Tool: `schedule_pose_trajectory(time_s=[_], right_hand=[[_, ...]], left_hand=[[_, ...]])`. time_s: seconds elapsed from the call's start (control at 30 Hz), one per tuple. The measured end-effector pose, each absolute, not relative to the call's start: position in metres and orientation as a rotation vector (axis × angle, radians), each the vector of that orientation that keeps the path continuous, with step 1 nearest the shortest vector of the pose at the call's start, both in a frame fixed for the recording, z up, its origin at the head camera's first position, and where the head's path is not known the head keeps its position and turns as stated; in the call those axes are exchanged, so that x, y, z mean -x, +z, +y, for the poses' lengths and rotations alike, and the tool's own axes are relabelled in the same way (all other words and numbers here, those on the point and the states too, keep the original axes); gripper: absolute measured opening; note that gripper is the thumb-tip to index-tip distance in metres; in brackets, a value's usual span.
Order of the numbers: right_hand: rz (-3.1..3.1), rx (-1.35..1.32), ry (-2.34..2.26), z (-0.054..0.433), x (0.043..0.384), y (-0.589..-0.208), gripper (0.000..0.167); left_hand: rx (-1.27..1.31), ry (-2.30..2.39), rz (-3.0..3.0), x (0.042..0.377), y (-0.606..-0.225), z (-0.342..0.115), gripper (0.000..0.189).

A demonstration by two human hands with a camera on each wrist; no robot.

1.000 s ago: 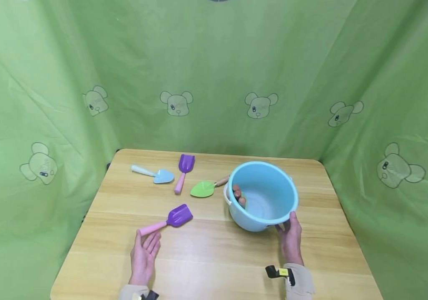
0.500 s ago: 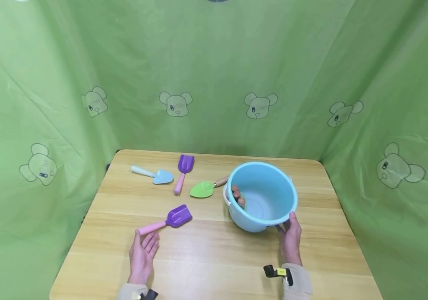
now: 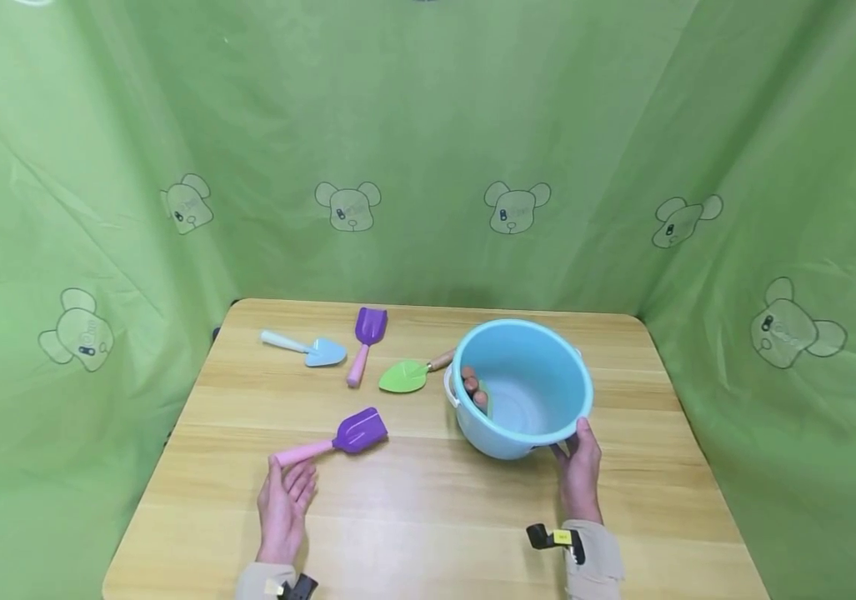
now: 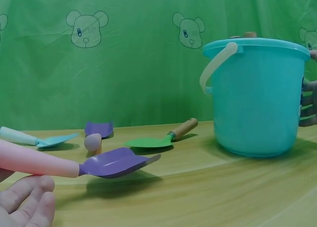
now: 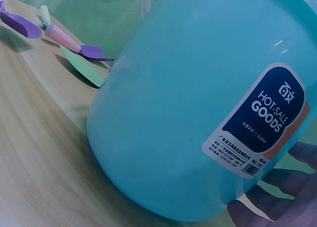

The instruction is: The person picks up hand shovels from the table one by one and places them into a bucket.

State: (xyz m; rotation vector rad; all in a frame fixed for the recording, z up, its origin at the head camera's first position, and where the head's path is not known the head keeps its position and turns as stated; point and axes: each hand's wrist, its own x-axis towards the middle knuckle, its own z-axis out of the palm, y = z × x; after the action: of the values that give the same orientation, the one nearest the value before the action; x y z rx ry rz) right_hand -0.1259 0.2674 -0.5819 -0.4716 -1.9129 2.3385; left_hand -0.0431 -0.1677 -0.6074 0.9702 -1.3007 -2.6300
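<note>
My left hand point(image 3: 283, 512) holds a small toy shovel by the end of its pink handle, between thumb and fingers. Its purple scoop point(image 3: 360, 431) points right; in the left wrist view, the shovel point(image 4: 116, 162) is just above the table with a shadow below. At the right stands a light blue bucket point(image 3: 498, 440) with a white carrying handle point(image 4: 218, 66). Gripping its near right rim is my right hand point(image 3: 581, 475), thumb on the rim and fingers against the outer wall. Several brown handle ends point(image 3: 470, 383) show inside the bucket; what they belong to is mostly hidden.
Farther back on the wooden table point(image 3: 412, 533) lie a light blue trowel point(image 3: 325, 352), another purple shovel point(image 3: 371, 327) with a pink handle, and a green trowel point(image 3: 403, 377). The green trowel's wooden handle reaches the bucket's left side. Green curtains point(image 3: 428, 150) enclose the table.
Almost nothing differs: the head view has shifted slightly. Both hands keep their holds on the shovel and the bucket.
</note>
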Motion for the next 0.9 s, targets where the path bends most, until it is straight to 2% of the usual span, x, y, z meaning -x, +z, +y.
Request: schedule_pose_trajectory(time_s=[0.43,0.9], right_hand=[[-1.929,0.466,2.315,0.269,0.125,-0.582,0.063],[-1.928,0.463,2.287,0.269,0.127,-0.585,0.061]], left_hand=[[-0.914,-2.641,-1.307,0.045,-0.593,-0.168,0.052],[-0.875,-2.614,-1.372,0.049,-0.578,-0.165,0.054]])
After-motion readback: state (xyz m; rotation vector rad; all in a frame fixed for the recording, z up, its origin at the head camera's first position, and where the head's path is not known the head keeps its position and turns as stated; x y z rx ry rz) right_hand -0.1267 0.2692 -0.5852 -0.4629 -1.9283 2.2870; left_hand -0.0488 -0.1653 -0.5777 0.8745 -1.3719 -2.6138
